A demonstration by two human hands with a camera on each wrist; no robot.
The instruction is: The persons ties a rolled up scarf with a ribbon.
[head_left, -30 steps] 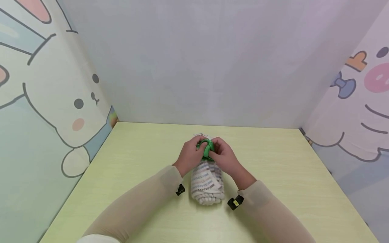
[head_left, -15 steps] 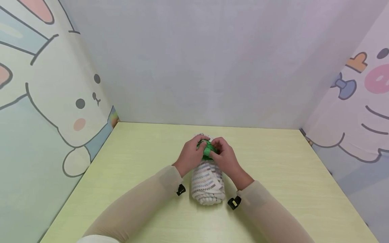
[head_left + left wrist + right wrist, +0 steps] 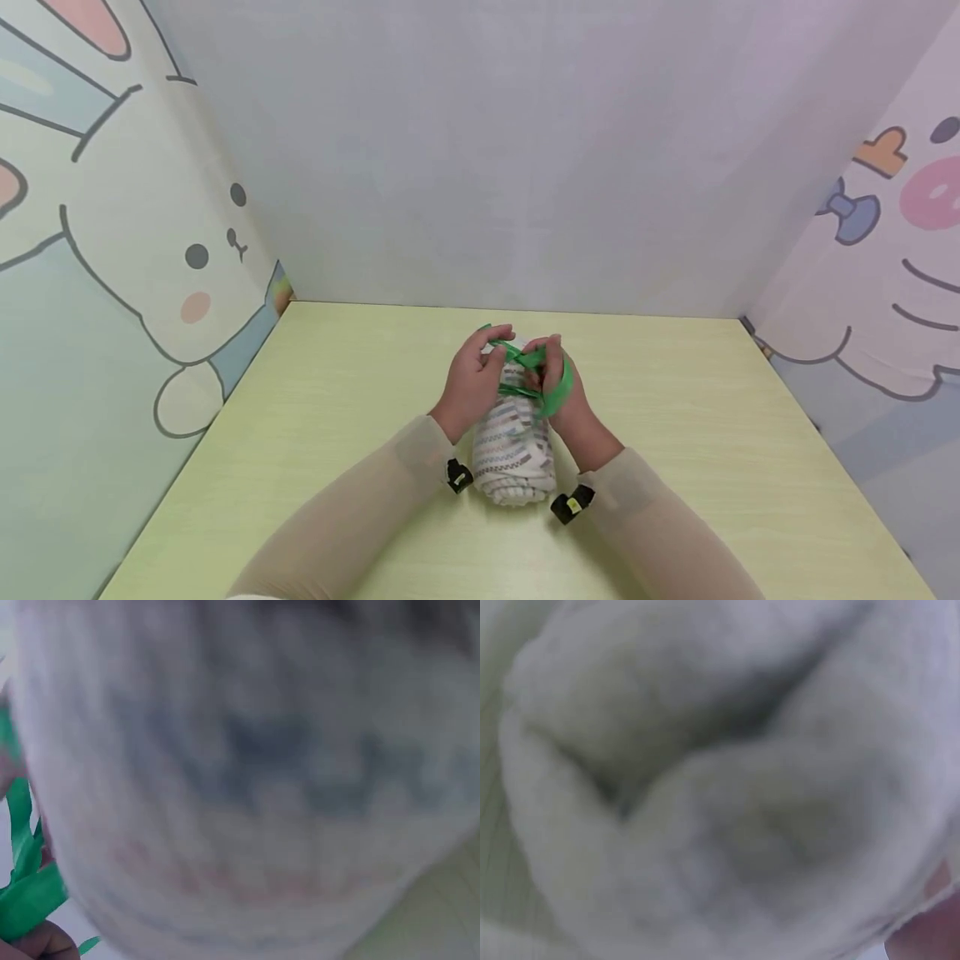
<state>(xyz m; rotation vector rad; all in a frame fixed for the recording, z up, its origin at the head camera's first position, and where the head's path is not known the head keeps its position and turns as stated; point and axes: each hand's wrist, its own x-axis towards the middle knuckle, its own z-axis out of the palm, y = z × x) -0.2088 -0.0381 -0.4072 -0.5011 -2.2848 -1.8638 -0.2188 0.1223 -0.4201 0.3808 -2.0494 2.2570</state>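
A rolled cloth towel [image 3: 513,467], white with coloured dashed stripes, lies lengthwise on the table before me. Green ribbon [image 3: 557,398] passes around its far half and crosses on top. My left hand [image 3: 469,383] pinches one part of the ribbon between thumb and fingers at the roll's left side. On the other side, my right hand [image 3: 576,418] grips the ribbon near the crossing, with a loop hanging over its fingers. The left wrist view has the towel [image 3: 240,787] close up and blurred, with ribbon [image 3: 34,900] at its left edge. Towel folds [image 3: 727,825] fill most of the right wrist view.
The pale yellow-green table [image 3: 712,433] extends on both sides of the roll. A plain light backdrop [image 3: 480,150] stands behind it, with cartoon-printed panels [image 3: 135,275] at the sides. Black wrist cameras [image 3: 573,504] hang close to the towel's near end.
The bunched green ribbon has been drawn out into a crossing with a longer loop over the right hand. Both hands have shifted slightly; the towel stays in place.
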